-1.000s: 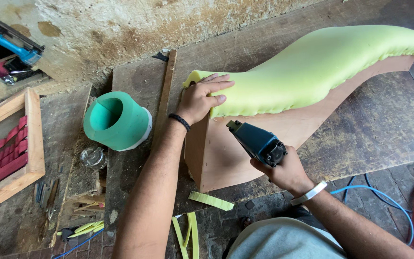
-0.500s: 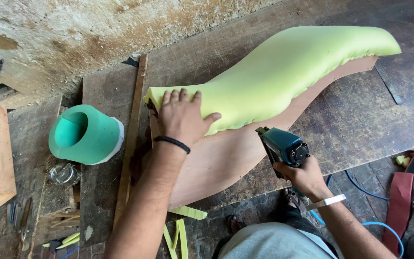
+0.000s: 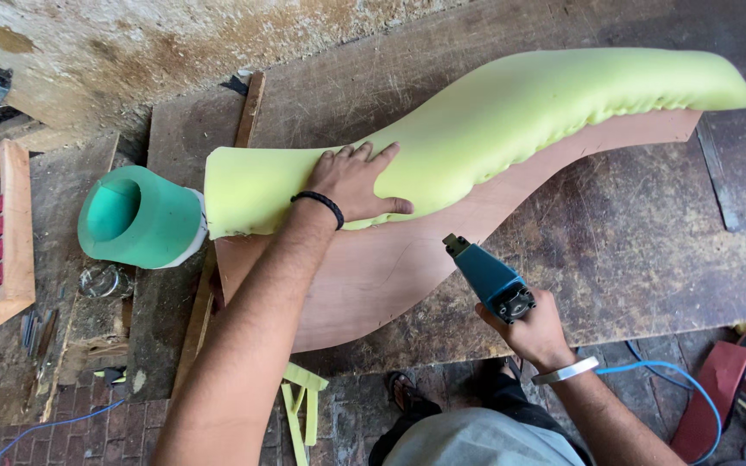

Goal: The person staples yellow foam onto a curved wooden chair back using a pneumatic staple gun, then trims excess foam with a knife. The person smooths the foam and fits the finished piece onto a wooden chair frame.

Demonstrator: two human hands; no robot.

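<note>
**Hand flat on foam, stapler gripped beside the panel**

Head view: Your left hand (image 3: 357,183) lies spread and pressed flat on the foam (image 3: 511,121), fingers apart, thumb reaching toward the foam's lower edge. A black band circles that wrist. The foam is a thick lime-green sheet, long and wavy, covering the top of a curved wooden panel (image 3: 373,276). Its lower edge along the panel is puckered into a row of small dimples toward the far right end; nearer your hand the edge looks smoother and looser. The panel's bare brown face shows below the foam, and both rest on the dark workbench (image 3: 649,224).

Your right hand (image 3: 533,332) is closed around the grip of a teal stapler (image 3: 485,276), its nose pointing up toward the foam's edge but apart from it, hovering just over the panel's lower rim. A blue hose (image 3: 658,371) trails from behind that wrist.

Left of the foam's near end, touching it, lies a green foam roll (image 3: 135,217).
</note>
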